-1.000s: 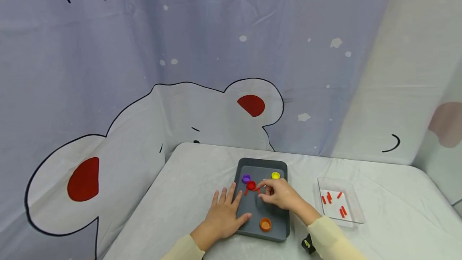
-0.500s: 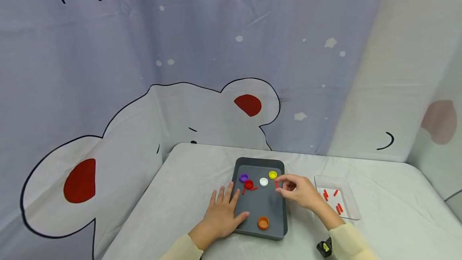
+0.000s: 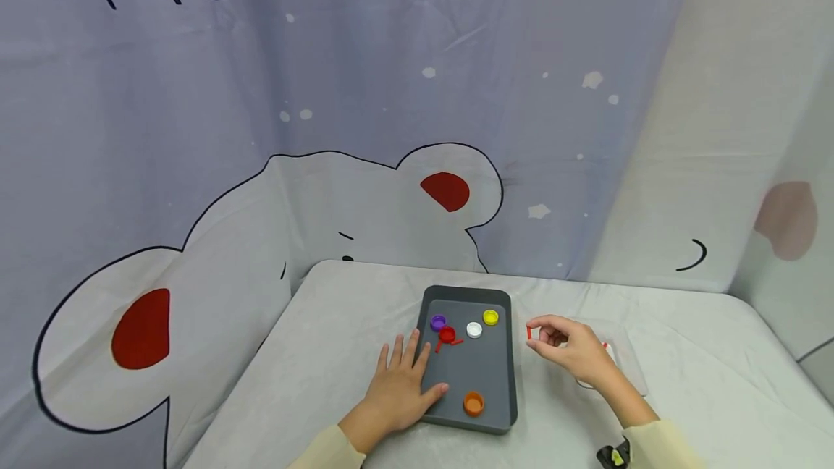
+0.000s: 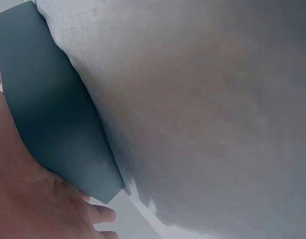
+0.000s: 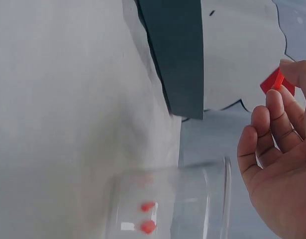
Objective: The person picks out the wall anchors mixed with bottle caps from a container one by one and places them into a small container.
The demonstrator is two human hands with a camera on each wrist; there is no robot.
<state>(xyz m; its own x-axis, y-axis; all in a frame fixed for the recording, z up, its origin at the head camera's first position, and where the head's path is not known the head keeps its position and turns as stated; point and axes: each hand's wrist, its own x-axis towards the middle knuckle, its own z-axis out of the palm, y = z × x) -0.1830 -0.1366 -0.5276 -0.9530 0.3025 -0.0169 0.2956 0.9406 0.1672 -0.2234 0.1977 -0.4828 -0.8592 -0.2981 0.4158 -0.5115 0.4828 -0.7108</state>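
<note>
My right hand [image 3: 576, 353] pinches a small red stick [image 3: 529, 333] upright between thumb and fingertip, just off the right side of the grey tray [image 3: 482, 375]. The same red stick [image 5: 279, 79] shows in the right wrist view, the other fingers curving below it. My left hand [image 3: 399, 386] rests with spread fingers on the tray's left edge. Inside the tray, a red cap [image 3: 447, 334] has two red sticks [image 3: 457, 341] slanting below it. Around it lie a purple cap [image 3: 438, 322], a white cap [image 3: 473, 330] and a yellow cap [image 3: 491, 317].
An orange cap [image 3: 473, 404] sits near the tray's front end. Behind my right hand stands a clear plastic box [image 3: 633, 357], partly covered in the head view; red sticks [image 5: 148, 227] show through its wall. A white cloth [image 3: 352, 324] covers the table, and a printed curtain hangs behind.
My right hand has moved right, from beside the red cap across the tray's rim, carrying one red stick away. The white cap has come into view. My left hand stays put.
</note>
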